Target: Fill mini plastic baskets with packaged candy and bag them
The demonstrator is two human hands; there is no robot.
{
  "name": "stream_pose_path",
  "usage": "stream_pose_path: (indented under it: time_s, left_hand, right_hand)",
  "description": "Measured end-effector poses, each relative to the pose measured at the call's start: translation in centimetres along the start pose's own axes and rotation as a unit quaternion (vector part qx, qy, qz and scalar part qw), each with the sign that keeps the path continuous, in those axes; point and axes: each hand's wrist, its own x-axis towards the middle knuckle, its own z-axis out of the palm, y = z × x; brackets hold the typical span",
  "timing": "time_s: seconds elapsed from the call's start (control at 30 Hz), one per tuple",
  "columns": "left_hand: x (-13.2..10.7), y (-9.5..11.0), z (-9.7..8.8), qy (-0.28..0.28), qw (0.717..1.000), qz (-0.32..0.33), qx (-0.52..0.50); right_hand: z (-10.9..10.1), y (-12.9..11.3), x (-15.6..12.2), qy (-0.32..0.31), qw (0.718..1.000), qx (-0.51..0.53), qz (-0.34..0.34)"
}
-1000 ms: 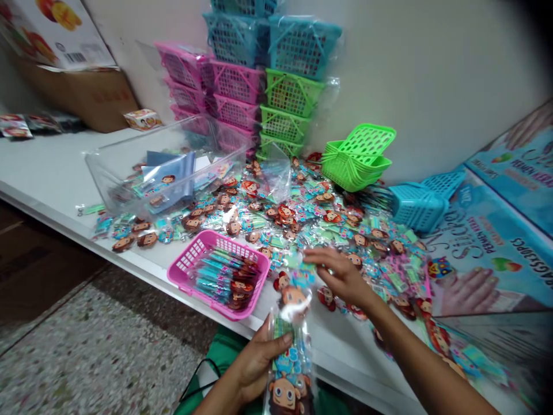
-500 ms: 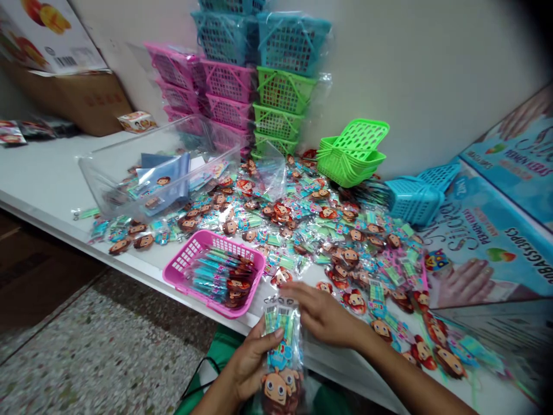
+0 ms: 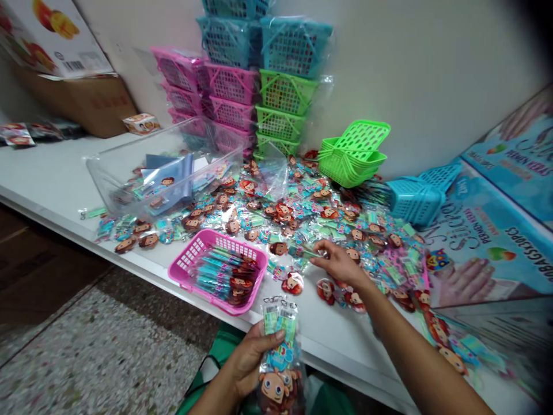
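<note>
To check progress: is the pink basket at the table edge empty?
No, the pink basket holds a row of packets with cartoon heads.

just one head-worn cam here, looking forward and down across the white desk (image 3: 52, 173) toward the wall, hands close below.

Left hand (image 3: 250, 360), below the pink basket (image 3: 196, 289), clamps packets (image 3: 279, 346) under its thumb; right hand (image 3: 341, 266) — arm stretched forward — lies right of the basket, fingertips pinched together.
</note>
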Motion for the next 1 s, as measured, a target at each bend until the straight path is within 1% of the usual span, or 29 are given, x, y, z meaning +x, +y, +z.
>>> stream_pose_path:
  time_s: [0.07, 0.1, 0.13, 0.2, 0.23, 0.3, 0.37, 0.4, 0.43, 0.47, 0.53, 0.57, 0.6, 0.63, 0.67, 0.7, 0.73, 0.77, 0.8, 0.83, 0.87, 0.9, 0.93, 0.97, 1.0]
  left_hand:
    - [0.2, 0.0, 0.0, -0.010, 1.000, 0.001, 0.003]
    - [0.4, 0.0, 0.0, -0.012, 1.000, 0.003, 0.004]
    - [0.5, 0.0, 0.0, -0.012, 1.000, 0.005, 0.005]
    - [0.6, 0.0, 0.3, -0.009, 1.000, 0.008, 0.004]
    - [0.7, 0.1, 0.4, -0.012, 1.000, 0.009, 0.003]
    - [0.7, 0.1, 0.8, -0.030, 1.000, 0.010, -0.001]
    - [0.7, 0.0, 1.1, -0.053, 0.999, 0.009, -0.009]
    - [0.7, 0.0, 1.1, -0.061, 0.998, 0.010, -0.014]
    - [0.6, -0.1, 1.1, -0.066, 0.998, 0.012, -0.018]
    - [0.6, -0.2, 1.0, -0.069, 0.997, 0.011, -0.017]
    - [0.5, -0.3, 0.6, -0.061, 0.998, 0.006, 0.001]
    - [0.3, -0.4, 0.4, -0.048, 0.999, 0.001, 0.014]
    - [0.2, -0.4, 0.2, -0.030, 0.999, -0.004, 0.024]
    - [0.1, -0.4, 0.0, -0.010, 0.999, -0.007, 0.031]
    - [0.0, -0.3, -0.1, 0.008, 0.999, -0.006, 0.031]
    - [-0.1, -0.3, -0.3, 0.020, 0.999, -0.002, 0.028]
    - [-0.2, -0.3, -0.3, 0.025, 0.999, -0.001, 0.025]
    - [-0.2, -0.2, -0.4, 0.026, 0.999, 0.000, 0.023]
    - [-0.2, -0.2, -0.4, 0.024, 0.999, 0.002, 0.022]
    - [-0.2, -0.2, -0.3, 0.021, 1.000, 0.002, 0.022]
    - [-0.2, -0.1, -0.3, 0.019, 1.000, 0.003, 0.021]
    - [-0.1, -0.1, -0.3, 0.019, 1.000, 0.003, 0.020]
    - [-0.1, -0.1, -0.2, 0.017, 1.000, 0.003, 0.017]
    - [-0.1, -0.1, -0.2, 0.015, 1.000, 0.003, 0.014]
    - [-0.1, 0.0, -0.2, 0.011, 1.000, 0.005, 0.010]
  right_hand:
    - [-1.7, 0.1, -1.1, -0.002, 0.991, 0.126, 0.038]
    - [-2.4, 0.1, -1.6, -0.010, 0.984, 0.167, 0.055]
    - [-3.1, -0.1, -2.2, -0.023, 0.978, 0.196, 0.064]
    - [-4.3, -0.8, -3.2, -0.062, 0.972, 0.223, 0.045]
    - [-4.8, -1.4, -3.7, -0.096, 0.970, 0.224, 0.021]
    - [-5.3, -2.8, -4.5, -0.194, 0.956, 0.215, -0.039]
    - [-4.7, -4.5, -5.0, -0.309, 0.928, 0.179, -0.104]
    - [-4.1, -5.3, -5.2, -0.350, 0.916, 0.147, -0.130]
    - [-3.3, -6.0, -5.4, -0.368, 0.911, 0.111, -0.148]
    - [-2.4, -6.6, -5.4, -0.370, 0.912, 0.077, -0.158]
    - [-0.8, -7.0, -5.2, -0.354, 0.920, 0.043, -0.163]
    - [-0.2, -6.8, -4.9, -0.334, 0.928, 0.039, -0.162]
    - [0.3, -6.2, -4.5, -0.301, 0.939, 0.032, -0.160]
    - [0.7, -5.4, -3.9, -0.255, 0.954, 0.009, -0.158]
    - [0.9, -4.5, -3.3, -0.196, 0.968, -0.037, -0.153]
    - [1.2, -3.4, -2.6, -0.136, 0.974, -0.103, -0.151]
    - [1.4, -2.3, -1.9, -0.089, 0.967, -0.179, -0.155]
    - [1.6, -1.3, -1.3, -0.065, 0.951, -0.250, -0.167]
    - [1.9, -0.4, -0.7, -0.061, 0.932, -0.305, -0.186]
    - [2.1, 0.3, -0.2, -0.069, 0.916, -0.338, -0.207]
    - [2.3, 0.8, 0.1, -0.076, 0.906, -0.350, -0.224]
    - [2.4, 1.2, 0.4, -0.076, 0.906, -0.344, -0.234]
    - [2.5, 1.4, 0.5, -0.063, 0.916, -0.321, -0.234]
    - [2.5, 1.5, 0.6, -0.036, 0.933, -0.279, -0.226]
    - [2.4, 1.6, 0.7, 0.006, 0.956, -0.210, -0.205]
